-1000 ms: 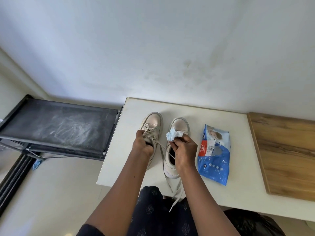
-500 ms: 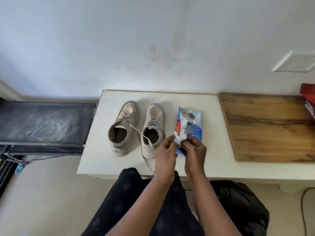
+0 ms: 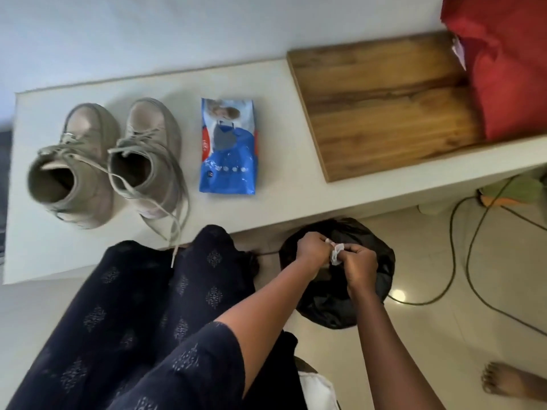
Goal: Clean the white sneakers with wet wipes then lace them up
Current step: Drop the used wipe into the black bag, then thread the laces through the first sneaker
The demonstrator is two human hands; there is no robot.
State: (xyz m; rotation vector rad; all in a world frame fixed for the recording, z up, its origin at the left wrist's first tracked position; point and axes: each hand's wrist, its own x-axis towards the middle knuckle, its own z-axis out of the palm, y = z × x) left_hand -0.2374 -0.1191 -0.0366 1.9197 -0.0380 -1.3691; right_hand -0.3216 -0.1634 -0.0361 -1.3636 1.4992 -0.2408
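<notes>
Wipe (image 3: pixel 336 256), crumpled, is pinched between curled fingers of left hand (image 3: pixel 311 250) and right hand (image 3: pixel 360 266) over black bag (image 3: pixel 377 294).

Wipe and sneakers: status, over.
Left hand and right hand both pinch the crumpled wipe over the black bin bag. Sneakers on table, laces loose. Nothing blocking the bag.

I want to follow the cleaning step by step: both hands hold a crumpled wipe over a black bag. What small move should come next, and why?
Probably let go, so the wipe drops into the black bag. The left hand and right hand pinch it, crumpled, directly above the bag, away from the sneakers.
</notes>
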